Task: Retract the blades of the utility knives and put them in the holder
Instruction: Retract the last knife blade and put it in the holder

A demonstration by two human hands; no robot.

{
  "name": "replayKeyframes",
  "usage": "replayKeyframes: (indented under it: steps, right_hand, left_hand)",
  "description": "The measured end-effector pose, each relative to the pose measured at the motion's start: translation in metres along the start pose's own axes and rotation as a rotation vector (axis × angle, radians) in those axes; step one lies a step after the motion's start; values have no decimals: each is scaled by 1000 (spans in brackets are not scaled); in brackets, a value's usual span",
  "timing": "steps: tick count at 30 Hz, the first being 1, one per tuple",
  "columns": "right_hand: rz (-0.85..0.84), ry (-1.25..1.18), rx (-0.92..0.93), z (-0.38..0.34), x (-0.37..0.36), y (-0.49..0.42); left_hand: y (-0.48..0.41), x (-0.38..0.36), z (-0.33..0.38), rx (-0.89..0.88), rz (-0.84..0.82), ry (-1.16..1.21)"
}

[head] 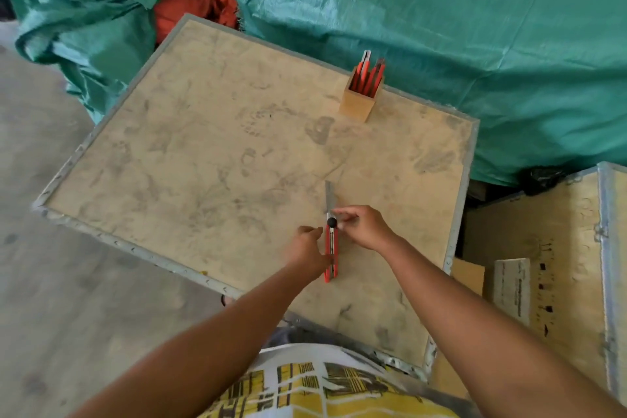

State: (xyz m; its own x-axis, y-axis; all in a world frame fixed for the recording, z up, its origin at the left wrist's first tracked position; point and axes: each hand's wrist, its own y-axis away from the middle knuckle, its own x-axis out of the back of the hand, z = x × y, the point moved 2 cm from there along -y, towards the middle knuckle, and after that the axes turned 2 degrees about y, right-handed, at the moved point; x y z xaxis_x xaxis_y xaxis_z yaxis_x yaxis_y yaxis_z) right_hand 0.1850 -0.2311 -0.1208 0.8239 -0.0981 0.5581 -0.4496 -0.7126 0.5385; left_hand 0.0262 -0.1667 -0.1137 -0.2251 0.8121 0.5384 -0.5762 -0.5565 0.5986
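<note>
1 red knife [331, 249], blade out, on crate lid [190, 153]. Left hand [309, 253] grips handle; right hand [363, 227] pinches slider knob. Wooden holder [359, 104], far edge, holds several knives.

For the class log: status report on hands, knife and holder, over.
Left hand grips red knife, right hand at slider. Blade out. Holder far side, path clear.
</note>
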Motion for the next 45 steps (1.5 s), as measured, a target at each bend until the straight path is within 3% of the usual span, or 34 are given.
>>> replayKeyframes:
  steps: [5,14,20,28,33,40,45]
  right_hand:
    - [33,-37,18,-2,-12,0]
    - [62,-194,-79,5,-17,-4]
    - [72,-260,-41,-2,2,4]
    - [188,-473,74,-31,53,28]
    - [189,-457,173,-44,67,33]
    - [287,-398,260,-64,78,37]
    - [253,-318,314,-77,88,44]
  left_hand:
    - [8,-28,8,-55,15,-72]
    - [10,-30,-3,-85,123,216]
    - [11,-13,0,-56,11,516]
    - [13,31,31,-157,-100,664]
    - [12,56,41,-238,-91,740]
    - [19,79,53,-318,-250,710]
    - [20,91,59,-360,-206,718]
